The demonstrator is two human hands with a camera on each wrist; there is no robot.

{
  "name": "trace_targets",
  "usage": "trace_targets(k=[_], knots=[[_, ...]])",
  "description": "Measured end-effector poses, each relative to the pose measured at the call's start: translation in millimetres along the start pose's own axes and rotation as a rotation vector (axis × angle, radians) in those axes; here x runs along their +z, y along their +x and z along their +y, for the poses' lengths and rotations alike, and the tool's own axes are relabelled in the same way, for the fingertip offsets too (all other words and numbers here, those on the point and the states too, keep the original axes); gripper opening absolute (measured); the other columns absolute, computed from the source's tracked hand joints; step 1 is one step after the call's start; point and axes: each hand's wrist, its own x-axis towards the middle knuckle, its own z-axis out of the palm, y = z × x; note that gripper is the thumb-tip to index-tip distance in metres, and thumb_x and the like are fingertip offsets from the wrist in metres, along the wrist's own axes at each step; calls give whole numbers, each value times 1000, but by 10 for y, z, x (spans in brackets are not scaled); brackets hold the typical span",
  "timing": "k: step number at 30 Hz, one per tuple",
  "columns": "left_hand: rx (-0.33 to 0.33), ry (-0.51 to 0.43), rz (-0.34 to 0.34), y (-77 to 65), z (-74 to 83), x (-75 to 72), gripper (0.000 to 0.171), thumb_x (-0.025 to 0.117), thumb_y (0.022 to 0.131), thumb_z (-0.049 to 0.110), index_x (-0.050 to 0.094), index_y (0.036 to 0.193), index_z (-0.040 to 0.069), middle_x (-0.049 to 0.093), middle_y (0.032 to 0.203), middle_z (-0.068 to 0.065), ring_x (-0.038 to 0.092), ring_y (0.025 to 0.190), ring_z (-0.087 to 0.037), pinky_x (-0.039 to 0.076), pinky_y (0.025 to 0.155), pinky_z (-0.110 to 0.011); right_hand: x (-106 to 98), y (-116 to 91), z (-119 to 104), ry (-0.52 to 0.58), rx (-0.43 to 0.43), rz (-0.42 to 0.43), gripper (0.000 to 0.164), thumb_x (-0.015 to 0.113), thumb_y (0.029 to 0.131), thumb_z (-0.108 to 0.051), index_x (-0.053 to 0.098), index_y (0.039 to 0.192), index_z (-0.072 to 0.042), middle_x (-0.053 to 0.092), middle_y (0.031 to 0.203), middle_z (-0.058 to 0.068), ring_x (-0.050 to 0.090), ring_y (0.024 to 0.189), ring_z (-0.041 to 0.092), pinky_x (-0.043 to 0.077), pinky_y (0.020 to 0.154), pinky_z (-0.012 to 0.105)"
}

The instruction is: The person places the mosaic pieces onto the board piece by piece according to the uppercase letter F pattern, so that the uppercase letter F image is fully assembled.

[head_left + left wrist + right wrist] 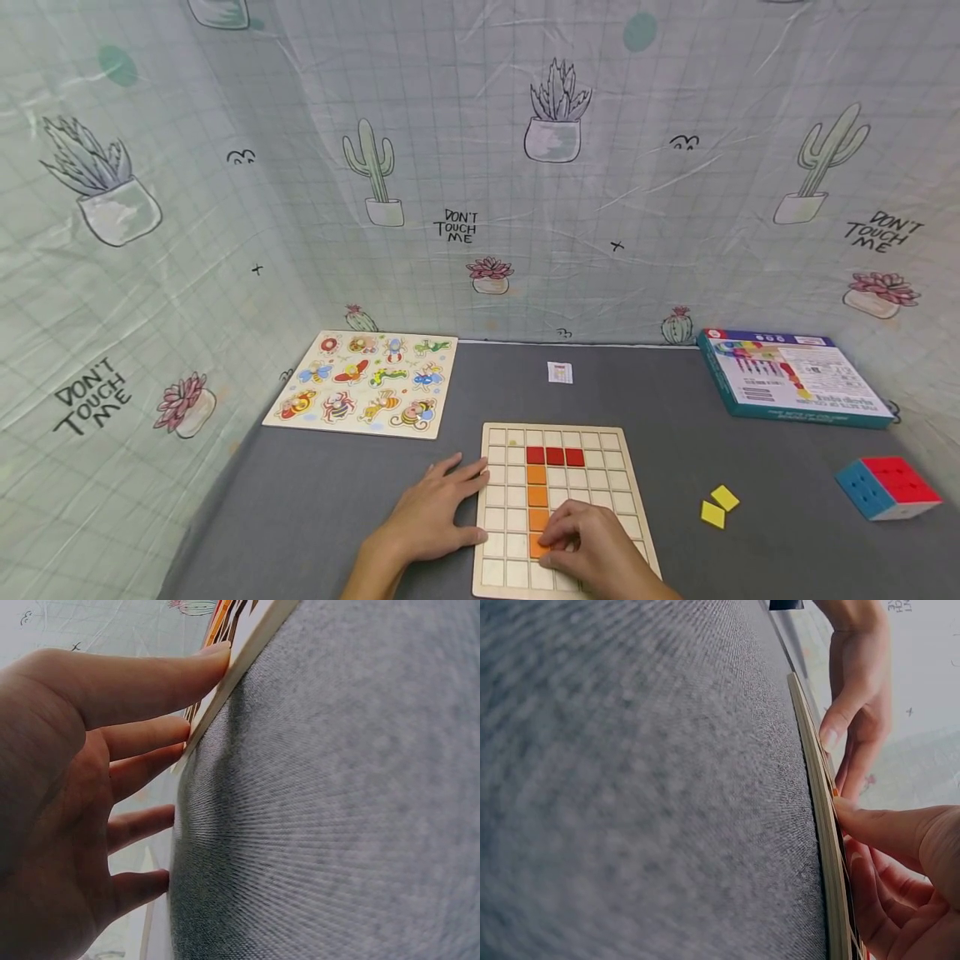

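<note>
A wooden grid board [495, 496] lies on the grey cloth in the head view. Three red square tiles [555, 456] form a row near its top, and several orange tiles [537, 496] run down below the leftmost red one. With thumb and fingertips, my right hand [600, 546] pinches the lowest orange tile [536, 547] in its cell, partly covering it. My left hand [431, 512] has its fingers spread, and its thumb and fingertips touch the board's left edge. That thumb also shows against the board's side [244, 660] in the left wrist view.
Two yellow tiles [713, 514] lie right of the board. Farther right is a puzzle cube [888, 487], with a flat box [798, 375] behind it. An insect puzzle board [360, 379] lies at back left, and a small printed card [559, 372] at back centre.
</note>
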Motion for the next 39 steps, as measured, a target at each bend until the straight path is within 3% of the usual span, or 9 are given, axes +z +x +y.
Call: trace_targets(k=[15, 22, 26, 36, 39], knots=[[2, 10, 1, 7, 31, -3, 72, 80, 82, 46, 58, 147, 24, 48, 160, 10, 37, 152, -37, 44, 104, -71, -87, -21, 21, 14, -23, -24, 10, 88, 78, -21, 80, 85, -18, 75, 90, -8, 63, 84, -4, 55, 69, 19], [13, 6, 5, 3, 30, -14, 72, 80, 82, 45, 57, 147, 24, 48, 160, 9, 37, 152, -37, 45, 101, -72, -249, -90, -19, 2, 60, -16, 20, 85, 82, -30, 79, 98, -20, 75, 99, -5, 64, 85, -1, 55, 67, 19], [14, 6, -1, -5, 31, -10, 72, 79, 83, 45, 57, 148, 24, 47, 160, 9, 37, 152, -37, 45, 100, -73, -401, -139, -31, -52, 58, 36, 22, 84, 82, -28, 78, 101, -19, 76, 101, -2, 65, 85, 4, 55, 63, 20], [10, 8, -26, -11, 20, 7, 72, 77, 85, 47, 54, 150, 24, 45, 162, 9, 34, 154, -36, 37, 112, -71, -908, -303, 190, -268, 288, 162, 24, 84, 83, -27, 78, 105, -20, 75, 103, -2, 57, 73, -5, 51, 60, 19], [5, 5, -23, -19, 22, -3, 73, 77, 84, 46, 55, 149, 24, 45, 162, 10, 34, 154, -36, 40, 108, -73, -1056, -376, 323, -378, 380, 166, 26, 83, 83, -30, 78, 107, -22, 75, 108, -1, 63, 80, 3, 54, 66, 26]])
